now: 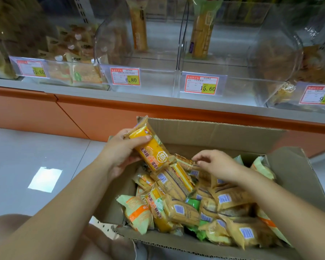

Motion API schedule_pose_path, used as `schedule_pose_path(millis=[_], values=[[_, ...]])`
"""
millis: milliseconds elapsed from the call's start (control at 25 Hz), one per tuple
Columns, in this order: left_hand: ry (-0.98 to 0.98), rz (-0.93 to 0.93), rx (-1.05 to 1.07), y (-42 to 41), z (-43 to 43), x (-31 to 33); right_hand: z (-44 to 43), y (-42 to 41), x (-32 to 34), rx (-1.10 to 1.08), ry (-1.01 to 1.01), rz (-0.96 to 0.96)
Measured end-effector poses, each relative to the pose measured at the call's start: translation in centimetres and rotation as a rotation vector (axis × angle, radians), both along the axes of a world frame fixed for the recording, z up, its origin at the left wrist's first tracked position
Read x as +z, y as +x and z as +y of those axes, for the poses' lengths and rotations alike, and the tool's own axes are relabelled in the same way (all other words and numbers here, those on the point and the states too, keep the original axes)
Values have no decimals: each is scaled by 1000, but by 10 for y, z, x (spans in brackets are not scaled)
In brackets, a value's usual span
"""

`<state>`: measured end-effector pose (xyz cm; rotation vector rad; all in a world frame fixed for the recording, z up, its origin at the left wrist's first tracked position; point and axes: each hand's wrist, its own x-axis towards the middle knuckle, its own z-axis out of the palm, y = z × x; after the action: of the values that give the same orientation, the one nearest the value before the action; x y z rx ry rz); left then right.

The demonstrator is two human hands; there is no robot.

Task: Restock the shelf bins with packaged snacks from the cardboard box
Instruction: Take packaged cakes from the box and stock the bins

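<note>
An open cardboard box (pixel 210 134) stands on the floor below the shelf, full of yellow and green snack packs. My left hand (pixel 118 152) grips a long orange-yellow snack pack (pixel 150 149) by its upper end, lifted over the box's left side. My right hand (pixel 216 164) reaches into the box, its fingertips pinching the end of another snack pack (pixel 184 160) lying on the pile. Above, clear plastic shelf bins (pixel 158 79) stand in a row, and the two middle ones each hold a single upright pack at the back.
Price tags (pixel 125 76) hang on the bin fronts. The left bin (pixel 64 72) holds several packs, and the right bin (pixel 281 91) holds brownish snacks. An orange base panel (pixel 83 113) runs under the shelf. Grey floor tiles (pixel 26 156) lie to the left.
</note>
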<state>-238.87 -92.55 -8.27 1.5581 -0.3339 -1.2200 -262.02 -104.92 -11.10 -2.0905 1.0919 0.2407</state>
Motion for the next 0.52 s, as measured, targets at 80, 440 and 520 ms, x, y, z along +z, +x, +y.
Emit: schedule_pose_path(millis=[80, 440, 520], values=[[4, -12, -5, -3, 0, 0, 8, 16, -14, 84, -21, 70], [59, -31, -60, 0, 4, -6, 12, 44, -72, -148, 197, 79], [78, -35, -84, 2, 4, -10, 9, 34, -61, -221, 275, -86]])
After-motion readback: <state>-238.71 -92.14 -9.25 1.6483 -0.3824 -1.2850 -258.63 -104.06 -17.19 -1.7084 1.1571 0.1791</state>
